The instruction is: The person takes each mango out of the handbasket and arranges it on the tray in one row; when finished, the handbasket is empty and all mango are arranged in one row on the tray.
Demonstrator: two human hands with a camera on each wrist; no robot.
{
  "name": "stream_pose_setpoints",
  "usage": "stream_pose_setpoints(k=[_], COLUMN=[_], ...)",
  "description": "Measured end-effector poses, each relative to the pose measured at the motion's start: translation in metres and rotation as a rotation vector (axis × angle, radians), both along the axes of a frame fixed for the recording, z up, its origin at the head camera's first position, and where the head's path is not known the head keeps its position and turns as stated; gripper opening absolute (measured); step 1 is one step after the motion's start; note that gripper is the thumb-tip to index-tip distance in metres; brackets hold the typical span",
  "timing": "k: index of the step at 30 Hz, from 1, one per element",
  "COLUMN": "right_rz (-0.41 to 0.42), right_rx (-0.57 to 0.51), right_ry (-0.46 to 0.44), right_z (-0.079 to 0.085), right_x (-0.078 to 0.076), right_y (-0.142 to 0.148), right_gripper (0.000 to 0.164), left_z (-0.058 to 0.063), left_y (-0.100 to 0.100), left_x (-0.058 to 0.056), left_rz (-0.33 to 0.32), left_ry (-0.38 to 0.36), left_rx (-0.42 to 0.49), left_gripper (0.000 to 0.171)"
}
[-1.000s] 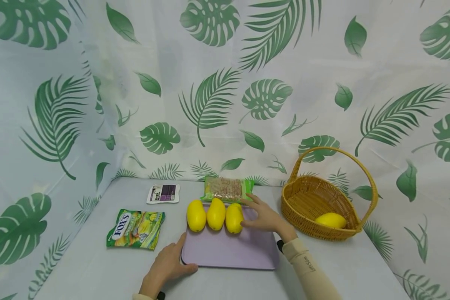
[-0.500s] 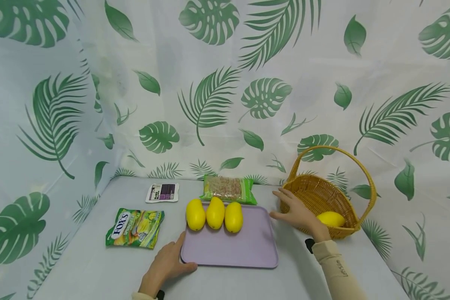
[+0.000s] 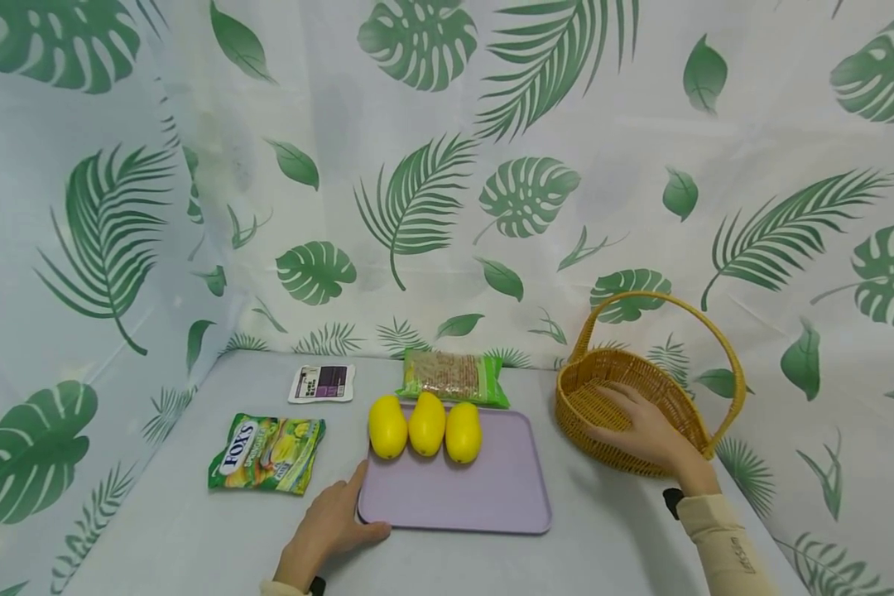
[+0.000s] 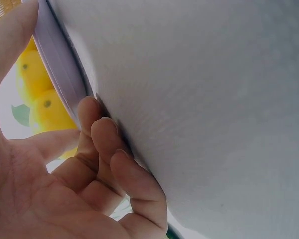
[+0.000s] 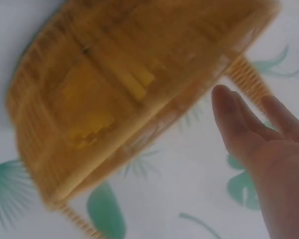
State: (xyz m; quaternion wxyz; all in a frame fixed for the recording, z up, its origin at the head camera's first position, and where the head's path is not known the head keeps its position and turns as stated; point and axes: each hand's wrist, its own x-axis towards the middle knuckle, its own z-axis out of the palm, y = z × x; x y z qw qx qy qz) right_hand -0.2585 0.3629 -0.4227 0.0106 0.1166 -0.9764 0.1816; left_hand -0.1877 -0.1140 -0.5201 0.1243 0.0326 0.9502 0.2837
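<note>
Three yellow mangoes, a left one (image 3: 388,427), a middle one (image 3: 427,424) and a right one (image 3: 463,433), lie in a row along the back left of a lilac tray (image 3: 454,497). My left hand (image 3: 331,521) holds the tray's front left corner, thumb along the front edge and fingers at the left side. Over the wicker basket (image 3: 584,443) on the right, my right hand (image 3: 644,426) reaches with fingers spread and relaxed. In the right wrist view its fingers are beside the rim, and yellow shows through the weave. The mango inside is hidden by the hand in the head view.
A green bag with grain-like contents (image 3: 450,377) lies just behind the tray. To the left are a FOX'S candy bag (image 3: 266,454) and a small white and purple packet (image 3: 323,384). The basket's tall handle (image 3: 704,319) arches above it. A leaf-printed curtain (image 3: 417,108) encloses the table.
My right hand has moved right, from beside the right mango on the tray, past the tray's edge, to over the basket. My left hand has stayed at the tray corner.
</note>
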Motion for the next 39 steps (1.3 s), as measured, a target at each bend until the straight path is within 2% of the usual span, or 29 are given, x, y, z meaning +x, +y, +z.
stream_pose_setpoints(k=[7,14,25,39], right_rz=[-0.058,-0.086,-0.100,-0.115], right_rx=[0.051,0.088,0.121,0.190], right_ry=[-0.025,-0.026,-0.058,-0.132], right_z=[0.002,0.000,-0.002,-0.015], right_x=[0.013,0.014,0.007,-0.008], right_y=[0.020,0.037,0.048,0.066], right_gripper=[0.083,0.086,0.082,0.085], left_z=[0.000,0.000,0.000,-0.001], left_y=[0.000,-0.001,-0.001,0.000], left_x=[0.000,-0.001,-0.003,-0.002], left_rz=[0.006,0.010,0.014,0.003], left_ry=[0.001,0.008,-0.002,-0.010], left_rx=[0.001,0.009,0.022,0.007], left_gripper=[0.107,0.108,0.109,0.109])
